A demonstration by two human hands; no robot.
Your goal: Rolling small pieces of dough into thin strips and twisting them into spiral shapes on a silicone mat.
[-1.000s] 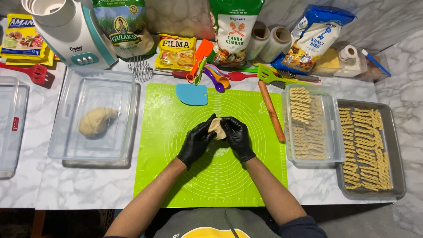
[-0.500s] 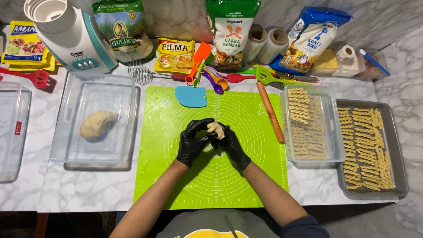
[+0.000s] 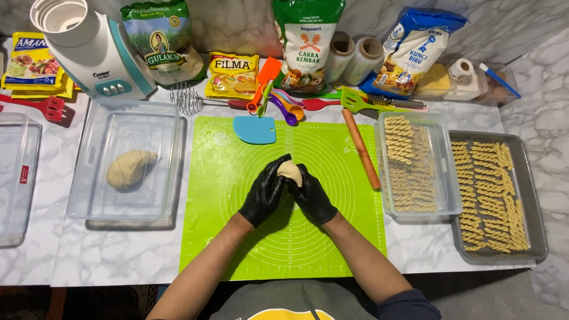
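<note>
- The left hand (image 3: 265, 194), in a black glove, is cupping a small pale lump of dough (image 3: 290, 170) from its own side, fingers curled up and closed around it.
- The right hand (image 3: 312, 197), also in a black glove, is pressing against the same lump from the other side, so both hands are meeting with the dough clamped between them.
- The dough is showing only at the top of the clasp, above the fingertips; the rest is hidden inside the gloves.
- Both hands are hovering over the middle of a green silicone mat (image 3: 237, 237) that is lying directly beneath them; whether the wrists are touching it cannot be told.
- Just beyond the fingertips, a blue dough scraper (image 3: 254, 129) is resting on the far edge of the mat.
- Off to the outer side of the right hand, a wooden rolling pin (image 3: 361, 148) is lying at a slant on the mat's edge.
- Further out on that side, a clear plastic box (image 3: 450, 178) is holding rows of twisted dough sticks, and beyond it a metal tray (image 3: 530, 225) is carrying more of them.
- Off to the outer side of the left hand, well apart, a clear container (image 3: 89, 178) is holding a larger lump of dough (image 3: 129, 168).
- Far beyond the hands, along the back of the table, bags of flour and sugar, a wire whisk (image 3: 188, 99), coloured measuring spoons (image 3: 285, 106) and a blender (image 3: 89, 50) are standing or lying in a row.
</note>
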